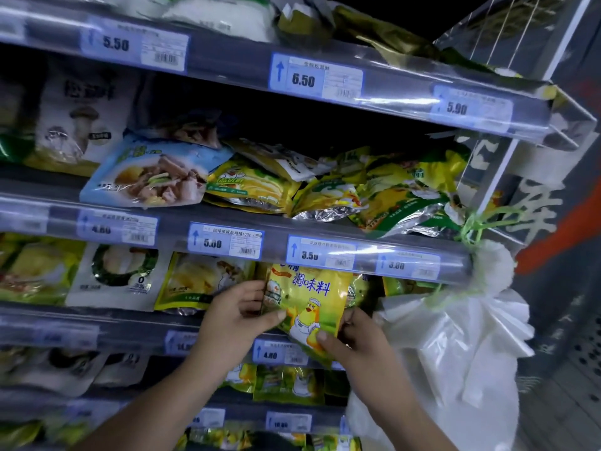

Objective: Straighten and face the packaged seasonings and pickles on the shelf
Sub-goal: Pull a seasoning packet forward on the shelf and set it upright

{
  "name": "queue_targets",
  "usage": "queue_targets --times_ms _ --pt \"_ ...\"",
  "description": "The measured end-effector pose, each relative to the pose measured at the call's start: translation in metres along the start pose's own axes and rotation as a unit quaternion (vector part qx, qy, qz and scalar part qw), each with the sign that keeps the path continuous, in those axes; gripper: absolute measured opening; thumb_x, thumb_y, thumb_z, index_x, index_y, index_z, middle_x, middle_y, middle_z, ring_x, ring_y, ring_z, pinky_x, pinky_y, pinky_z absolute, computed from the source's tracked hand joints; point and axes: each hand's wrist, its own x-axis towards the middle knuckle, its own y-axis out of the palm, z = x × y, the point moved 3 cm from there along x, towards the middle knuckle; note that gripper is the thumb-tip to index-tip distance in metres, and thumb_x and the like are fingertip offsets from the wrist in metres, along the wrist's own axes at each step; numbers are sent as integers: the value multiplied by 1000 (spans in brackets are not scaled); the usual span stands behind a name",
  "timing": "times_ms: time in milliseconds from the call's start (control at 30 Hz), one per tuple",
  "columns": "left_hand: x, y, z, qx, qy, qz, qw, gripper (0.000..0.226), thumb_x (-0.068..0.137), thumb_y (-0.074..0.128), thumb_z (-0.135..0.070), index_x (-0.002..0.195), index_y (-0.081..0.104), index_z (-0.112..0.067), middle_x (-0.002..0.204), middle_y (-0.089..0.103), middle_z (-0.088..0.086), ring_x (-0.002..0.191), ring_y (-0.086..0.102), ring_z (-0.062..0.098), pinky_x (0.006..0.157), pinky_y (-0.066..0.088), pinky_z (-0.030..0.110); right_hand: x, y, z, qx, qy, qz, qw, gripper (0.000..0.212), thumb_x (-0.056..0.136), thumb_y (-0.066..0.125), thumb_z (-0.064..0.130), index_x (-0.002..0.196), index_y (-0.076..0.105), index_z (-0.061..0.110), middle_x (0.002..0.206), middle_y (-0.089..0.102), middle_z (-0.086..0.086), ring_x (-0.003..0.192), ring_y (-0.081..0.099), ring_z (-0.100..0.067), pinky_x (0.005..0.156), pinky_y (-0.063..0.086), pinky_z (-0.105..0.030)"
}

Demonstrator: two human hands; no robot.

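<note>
2 hands, left hand (232, 312) and right hand (353, 336), gripping yellow seasoning packet (307, 302) between them

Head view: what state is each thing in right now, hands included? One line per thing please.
chick seasoning packet, front facing out, slightly tilted, held in both hands
left hand, grips the packet's left edge
right hand, pinches its lower right corner
blue soup packet, lying back, askew
yellow packets, jumbled heap, not faced
white plastic bags, hanging in a bunch
</note>
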Motion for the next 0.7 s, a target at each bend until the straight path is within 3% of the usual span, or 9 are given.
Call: queue_targets --times_ms 100,200,333,400,467,533,600,700 --pt "-17 -2 -13 -5 3 -11 1000 45 70 89 -18 110 71 -28 99 73 -4 93 67 13 79 51 24 -13 -5 1 74 -1 5 997 13 91 70 3 99 60 8 94 79 -17 91 75 -30 83 60 -46" --pt "-37 -3 -16 -20 -29 24 999 32 73 86 -14 91 68 -34 83 75 -2 76 70 4 67 52 20 -30 -13 -9 121 10 43 992 21 88 70 -3 105 58 -1 89 79 -23 82 74 -29 76 60 -40" --pt "-72 -4 -5 -52 -97 82 991 34 78 83 -19 105 63 -28 96 79 -14 85 75 5 86 54 34 -49 -12 -25 143 51 110 982 83 54 95 47 119 60 9 93 78 -25 83 74 -31 79 55 -43" --pt "-85 -6 4 -51 -110 73 990 39 75 85 -20 107 62 -23 100 80 -6 91 76 12 90 57 44 -54 -8 -31 155 65 120 978 78 56 93 50 119 64 15 99 77 -25 87 69 -32 81 48 -50" --pt "-97 -9 9 -63 -123 64 988 51 63 91 -35 107 67 -26 104 80 -2 96 76 17 90 57 50 -59 -2 -32 159 75 128 976 56 68 88 41 114 68 16 103 76 -22 89 65 -31 81 47 -55" --pt "-107 -11 14 -75 -141 77 984 69 52 93 -49 114 68 -30 110 78 -2 102 74 19 92 56 51 -64 3 -31 165 78 131 975 41 74 83 28 112 71 15 105 76 -20 90 68 -31 78 54 -49" --pt "-117 -11 17 -97 -155 109 977 68 54 92 -39 117 71 -26 113 78 1 106 73 21 96 54 51 -69 6 -30 195 92 150 965 43 76 79 14 118 70 10 108 77 -19 90 74 -30 75 59 -40" --pt "-127 -9 22 -165 -190 160 954 59 53 91 -27 109 77 -17 115 77 11 109 72 29 101 49 52 -76 6 -32 233 97 194 948 55 72 86 13 124 69 7 117 73 -26 105 71 -38 92 56 -47"
